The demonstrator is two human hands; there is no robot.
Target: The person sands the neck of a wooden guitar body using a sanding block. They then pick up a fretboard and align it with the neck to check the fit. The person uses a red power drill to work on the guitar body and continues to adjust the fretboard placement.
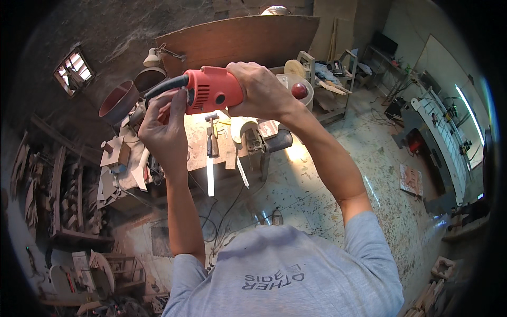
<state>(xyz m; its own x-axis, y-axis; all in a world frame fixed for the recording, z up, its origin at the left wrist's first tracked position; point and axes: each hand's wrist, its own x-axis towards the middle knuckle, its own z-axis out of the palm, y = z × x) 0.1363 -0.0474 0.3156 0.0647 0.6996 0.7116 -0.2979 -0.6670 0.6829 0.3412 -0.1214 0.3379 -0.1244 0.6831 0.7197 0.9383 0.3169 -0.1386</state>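
A red corded power tool (211,95), with vent slots and a round black cap on its side, is held up above the workbench. My right hand (259,90) is closed round its right end, so that end and whatever is fitted there are hidden. At the left end my left hand (165,119) has its thumb and fingers bent together against the tool, just under the thick black cord sleeve (168,85). Below lies a hammer (211,124) on the wooden workbench (198,137), with a long pale strip (210,174) jutting over the near edge.
A brown basin (119,100) and a lamp (152,57) stand at the back left. A clear container with a dark red ball (299,91) sits beyond my right wrist. Black cables (224,216) trail over the floor. Wood scraps fill a rack (58,185) at left; a machine (438,142) stands right.
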